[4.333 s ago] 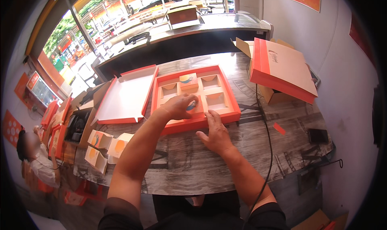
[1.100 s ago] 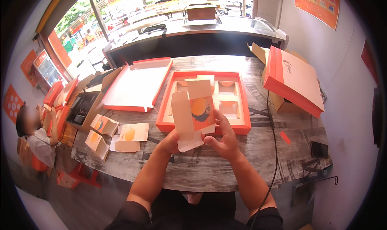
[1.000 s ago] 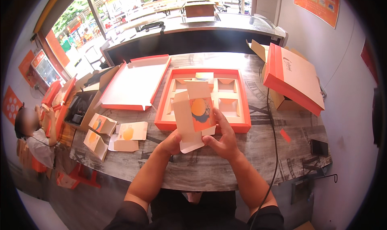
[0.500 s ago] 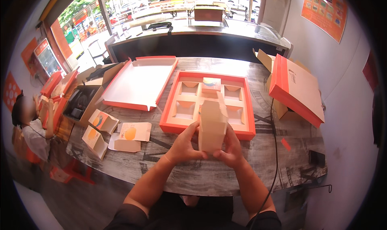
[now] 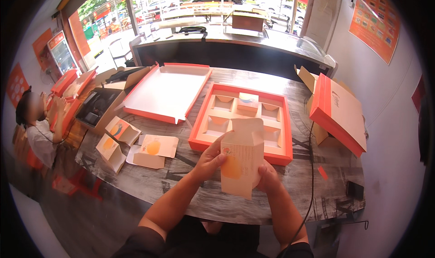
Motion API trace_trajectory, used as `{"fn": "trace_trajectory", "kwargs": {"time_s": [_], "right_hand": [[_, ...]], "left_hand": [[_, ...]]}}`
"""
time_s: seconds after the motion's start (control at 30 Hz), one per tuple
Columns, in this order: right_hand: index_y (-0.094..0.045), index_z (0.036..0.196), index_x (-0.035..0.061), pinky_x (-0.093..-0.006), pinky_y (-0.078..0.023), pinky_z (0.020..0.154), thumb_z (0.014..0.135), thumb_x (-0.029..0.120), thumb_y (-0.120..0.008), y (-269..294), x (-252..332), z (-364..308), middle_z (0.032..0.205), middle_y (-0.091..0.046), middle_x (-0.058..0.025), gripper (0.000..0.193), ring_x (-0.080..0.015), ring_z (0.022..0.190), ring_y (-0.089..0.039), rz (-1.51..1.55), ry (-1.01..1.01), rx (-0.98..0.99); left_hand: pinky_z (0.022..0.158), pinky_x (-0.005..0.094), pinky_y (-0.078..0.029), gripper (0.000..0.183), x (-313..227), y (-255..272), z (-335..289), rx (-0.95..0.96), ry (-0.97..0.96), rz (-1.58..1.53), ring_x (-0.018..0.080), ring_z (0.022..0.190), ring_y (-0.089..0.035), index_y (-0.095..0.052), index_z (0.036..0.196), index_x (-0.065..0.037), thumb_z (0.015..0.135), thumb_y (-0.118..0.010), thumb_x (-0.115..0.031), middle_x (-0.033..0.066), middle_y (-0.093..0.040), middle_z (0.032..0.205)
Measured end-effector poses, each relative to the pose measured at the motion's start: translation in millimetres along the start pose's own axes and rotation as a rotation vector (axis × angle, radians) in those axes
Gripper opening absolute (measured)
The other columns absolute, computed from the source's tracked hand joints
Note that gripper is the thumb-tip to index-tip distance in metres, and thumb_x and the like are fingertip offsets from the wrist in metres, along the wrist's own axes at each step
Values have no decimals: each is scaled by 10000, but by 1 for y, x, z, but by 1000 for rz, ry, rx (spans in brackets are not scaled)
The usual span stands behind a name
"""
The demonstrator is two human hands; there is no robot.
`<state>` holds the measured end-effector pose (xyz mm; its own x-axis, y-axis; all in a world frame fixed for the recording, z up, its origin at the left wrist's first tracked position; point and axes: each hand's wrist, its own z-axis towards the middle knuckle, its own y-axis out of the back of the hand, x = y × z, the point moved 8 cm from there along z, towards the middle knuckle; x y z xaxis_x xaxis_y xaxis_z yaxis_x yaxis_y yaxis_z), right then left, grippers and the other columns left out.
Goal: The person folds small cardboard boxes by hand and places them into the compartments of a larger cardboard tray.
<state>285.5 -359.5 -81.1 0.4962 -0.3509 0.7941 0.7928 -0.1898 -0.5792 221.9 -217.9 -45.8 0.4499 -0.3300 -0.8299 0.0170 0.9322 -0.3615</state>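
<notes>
Between my two hands is a small cream carton (image 5: 241, 151) with an orange fruit print, its end flaps standing out at top and bottom. My left hand (image 5: 209, 162) grips its left side, thumb on the printed face. On the right edge, my right hand (image 5: 268, 176) is closed, most of its fingers hidden behind the carton. Just beyond lies a red-rimmed gift box (image 5: 195, 138) with a cream insert of square wells. A small printed carton (image 5: 248, 101) sits at the insert's far middle. To the left are two open small cartons (image 5: 110, 153) and flattened ones (image 5: 158, 145).
A red-edged lid (image 5: 165, 90) lies inside up at the back left, near a cardboard box (image 5: 97, 111) of dark items. Closed red gift boxes (image 5: 337, 108) lean at the right. A black cable (image 5: 311, 176) crosses the table's right side. Another person (image 5: 41, 126) works at far left.
The carton has been turned so its orange-printed face shows, and it has come lower and nearer to me. My left hand has slid up its side. The whole view has shifted slightly.
</notes>
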Motion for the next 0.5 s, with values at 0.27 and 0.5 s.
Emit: {"fn": "trace_trajectory", "kwargs": {"time_s": [0.27,0.5], "right_hand": [[-235,1630,-7,-358,-483,1032,1031,345,-664,6,4,12,1458,-564,-147,817,-208,1266,-579,-301,178,-92],[-247,1629,-9,-296,-505,922,994,385,-726,-1,30,4,1371,-617,-124,888,-154,1110,-632,-425,389,-147]], "left_hand": [[980,294,-491,558,6,15,-2,-86,-14,-19,120,1137,-598,-377,1580,-61,1079,-566,-219,93,-635,1301],[918,271,-504,449,16,9,-4,-168,62,71,89,1038,-593,-459,1482,-64,1058,-579,-156,47,-637,1186]]}}
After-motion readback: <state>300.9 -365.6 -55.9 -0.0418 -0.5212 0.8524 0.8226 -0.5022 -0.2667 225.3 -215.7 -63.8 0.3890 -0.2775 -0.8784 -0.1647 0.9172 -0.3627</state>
